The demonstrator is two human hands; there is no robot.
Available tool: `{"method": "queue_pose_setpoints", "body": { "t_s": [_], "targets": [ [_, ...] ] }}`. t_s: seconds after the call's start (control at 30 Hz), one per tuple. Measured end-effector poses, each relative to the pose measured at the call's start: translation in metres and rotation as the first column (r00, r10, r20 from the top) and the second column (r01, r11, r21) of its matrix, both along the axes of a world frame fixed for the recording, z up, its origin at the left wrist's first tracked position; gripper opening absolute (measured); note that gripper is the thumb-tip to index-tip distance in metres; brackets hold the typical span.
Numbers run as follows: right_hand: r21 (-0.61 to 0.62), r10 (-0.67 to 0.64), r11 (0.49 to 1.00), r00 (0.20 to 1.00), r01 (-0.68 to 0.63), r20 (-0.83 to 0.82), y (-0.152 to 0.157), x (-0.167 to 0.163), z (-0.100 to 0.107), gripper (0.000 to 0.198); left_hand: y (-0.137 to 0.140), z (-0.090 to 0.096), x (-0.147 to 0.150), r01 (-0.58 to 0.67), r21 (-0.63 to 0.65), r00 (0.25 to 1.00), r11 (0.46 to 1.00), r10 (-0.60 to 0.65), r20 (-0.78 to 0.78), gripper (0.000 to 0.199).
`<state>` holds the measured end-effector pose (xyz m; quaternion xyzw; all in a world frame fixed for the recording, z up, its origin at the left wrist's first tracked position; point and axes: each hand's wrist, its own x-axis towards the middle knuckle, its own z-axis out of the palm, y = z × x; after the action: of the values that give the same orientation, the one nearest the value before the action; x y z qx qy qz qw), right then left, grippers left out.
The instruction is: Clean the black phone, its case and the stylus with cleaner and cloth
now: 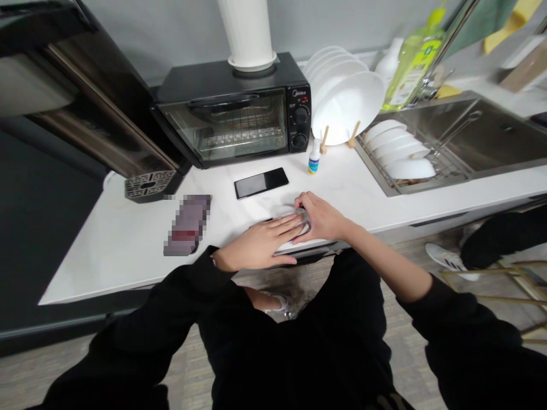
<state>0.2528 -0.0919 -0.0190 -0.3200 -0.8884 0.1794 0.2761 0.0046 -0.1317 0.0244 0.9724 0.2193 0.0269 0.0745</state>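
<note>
Near the front edge of the white countertop (128, 250), my left hand (262, 242) lies flat with its fingers stretched toward the right. Under it shows a thin dark edge of something mostly covered. My right hand (320, 216) is curled, thumb and fingers closed around a small greyish, partly see-through thing (305, 222) whose kind I cannot make out. The left fingertips touch or overlap this thing. Behind the hands lies a black smartphone (261, 183), screen up. A small white spray bottle (314, 159) with a blue and yellow label stands to its right.
A blurred-out purplish flat item (188, 225) lies to the left, before a drinks machine (149, 185). A black toaster oven (231, 125) stands at the back, beside racked white plates (348, 108). The sink (482, 142) holds bowls. Another person's shoe (448, 259) shows right.
</note>
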Motion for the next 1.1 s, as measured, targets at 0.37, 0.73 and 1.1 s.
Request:
{"method": "queue_pose_setpoints", "body": {
  "t_s": [0.37,0.73,1.1],
  "targets": [
    [-0.025,0.008,1.000,1.000,-0.008,0.019,-0.005,-0.003,0.009,0.079,-0.047,0.018,-0.069,-0.062,0.055,0.985,0.997,0.070,-0.160,0.090],
    [0.030,0.015,0.999,1.000,-0.015,-0.010,0.001,-0.001,-0.001,0.081,0.005,-0.006,0.021,0.006,0.053,0.998,0.999,-0.003,-0.061,0.091],
    [-0.004,-0.002,1.000,1.000,0.002,0.023,-0.003,-0.002,0.006,0.083,-0.051,0.024,-0.069,-0.129,0.069,0.976,0.989,0.139,-0.166,0.086]
  ]
}}
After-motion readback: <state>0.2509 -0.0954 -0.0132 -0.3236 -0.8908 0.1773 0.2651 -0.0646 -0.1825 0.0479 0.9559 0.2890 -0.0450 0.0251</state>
